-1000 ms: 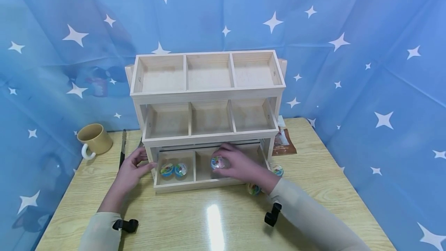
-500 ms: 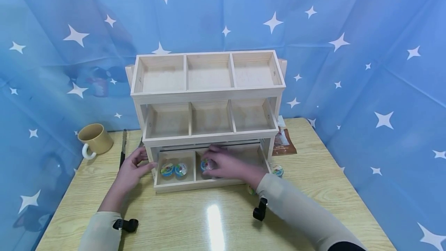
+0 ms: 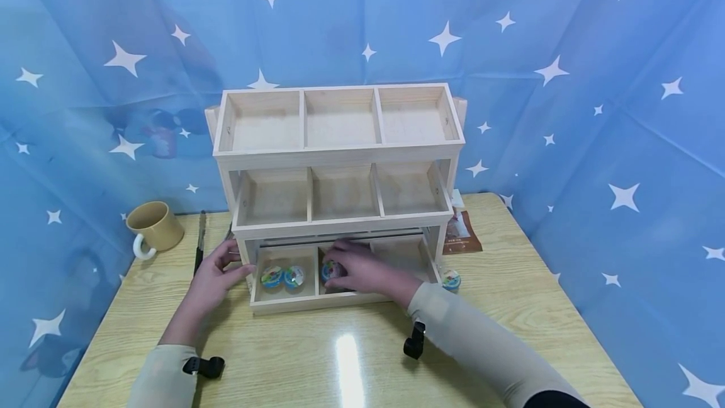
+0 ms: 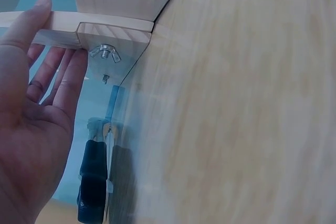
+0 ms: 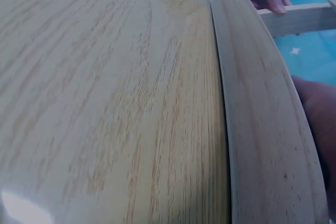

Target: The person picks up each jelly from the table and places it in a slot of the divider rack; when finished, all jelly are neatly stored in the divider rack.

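A three-tier wooden rack (image 3: 340, 155) stands on the table, each tier split by dividers. My right hand (image 3: 365, 269) reaches into the middle compartment of the bottom tray (image 3: 286, 306) and holds a small round cup (image 3: 331, 271) with a colourful lid. Two similar cups, a left one (image 3: 272, 276) and a right one (image 3: 294, 276), lie in the left compartment. My left hand (image 3: 212, 276) grips the rack's left side; the left wrist view shows the thumb (image 4: 37, 17) over a wooden bar (image 4: 60, 36) and the fingers under it. The tray front hides most of my right hand in the right wrist view.
Another cup (image 3: 450, 279) sits on the table right of the rack. Behind it lies a brown printed packet (image 3: 461, 238). A tan mug (image 3: 154, 225) and a black-handled tool (image 3: 200, 241) are at the left. A blue starred curtain (image 3: 566, 112) surrounds the table.
My right hand has moved left and lower with the cup, within the middle compartment of the bottom tray. My left hand has stayed put on the rack.
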`<state>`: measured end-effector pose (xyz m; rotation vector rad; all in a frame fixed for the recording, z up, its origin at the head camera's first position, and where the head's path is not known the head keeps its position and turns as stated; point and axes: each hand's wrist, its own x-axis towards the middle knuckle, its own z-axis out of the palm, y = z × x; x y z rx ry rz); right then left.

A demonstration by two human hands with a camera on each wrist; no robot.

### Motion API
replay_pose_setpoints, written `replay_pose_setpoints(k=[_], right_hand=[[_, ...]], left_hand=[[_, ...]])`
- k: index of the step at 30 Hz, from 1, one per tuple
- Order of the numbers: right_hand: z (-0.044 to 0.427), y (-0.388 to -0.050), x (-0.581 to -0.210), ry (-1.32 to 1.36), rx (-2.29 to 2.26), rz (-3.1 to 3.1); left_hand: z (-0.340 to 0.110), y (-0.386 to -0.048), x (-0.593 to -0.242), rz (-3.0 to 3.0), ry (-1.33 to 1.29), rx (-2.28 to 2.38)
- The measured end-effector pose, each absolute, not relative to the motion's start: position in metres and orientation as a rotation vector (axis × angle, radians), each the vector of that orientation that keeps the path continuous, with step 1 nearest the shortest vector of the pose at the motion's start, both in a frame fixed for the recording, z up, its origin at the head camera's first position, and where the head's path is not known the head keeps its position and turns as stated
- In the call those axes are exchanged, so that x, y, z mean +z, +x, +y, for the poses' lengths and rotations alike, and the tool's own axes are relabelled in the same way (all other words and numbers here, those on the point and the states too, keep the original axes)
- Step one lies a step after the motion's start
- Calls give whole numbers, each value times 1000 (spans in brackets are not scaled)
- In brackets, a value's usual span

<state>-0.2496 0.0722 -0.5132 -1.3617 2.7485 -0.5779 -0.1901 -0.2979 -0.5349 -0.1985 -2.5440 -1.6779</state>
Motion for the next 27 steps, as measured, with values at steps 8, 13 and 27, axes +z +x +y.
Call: replay_pose_setpoints(k=[8, 13, 27], right_hand=[[72, -249, -516, -1308, -580, 2759], [73, -248, -515, -1258, -601, 2758], [92, -239, -503, -1166, -898, 2648]], left_hand=[[-299, -191, -536, -2551, -202, -1683], [-298, -190, -533, -2551, -194, -1687], [-296, -189, -531, -2553, -173, -1694]])
